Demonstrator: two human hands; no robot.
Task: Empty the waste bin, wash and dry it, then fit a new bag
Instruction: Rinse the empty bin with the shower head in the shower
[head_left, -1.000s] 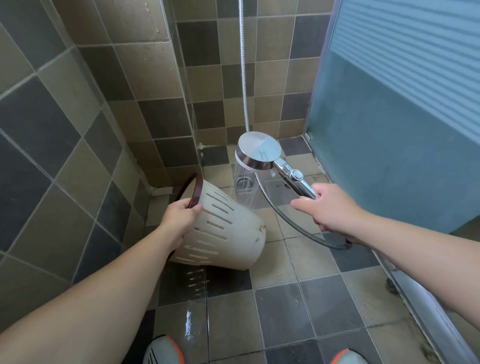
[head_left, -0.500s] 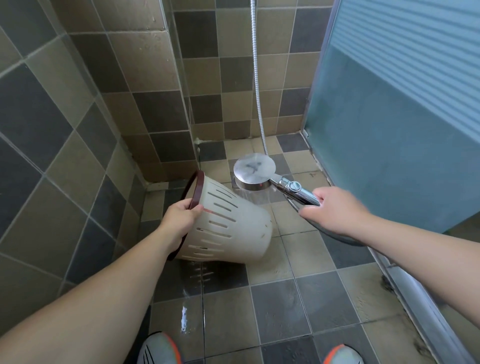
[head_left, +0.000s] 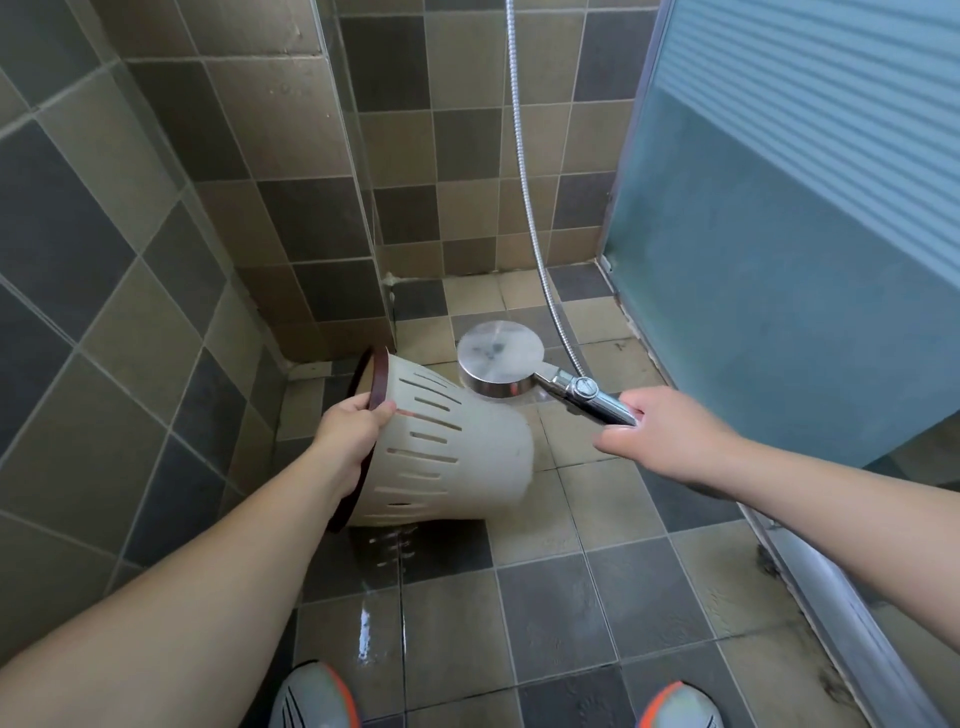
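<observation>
A cream waste bin (head_left: 457, 457) with slotted sides and a dark brown rim is tipped on its side above the tiled floor, its bottom pointing right. My left hand (head_left: 348, 431) grips the brown rim at the bin's left end. My right hand (head_left: 660, 441) holds the chrome handle of a shower head (head_left: 501, 356), whose round face points down just over the bin's upper right side. The bin's inside is hidden from view.
A metal shower hose (head_left: 524, 171) runs up the back wall. Frosted glass door (head_left: 789, 260) and its floor rail (head_left: 841, 623) close the right side. Tiled walls stand left and behind. The floor tiles (head_left: 379, 587) below the bin are wet. My shoes (head_left: 317, 696) are at the bottom.
The shower head has come down and closer to the bin, now right above its side. The bin has tipped slightly flatter in my left hand.
</observation>
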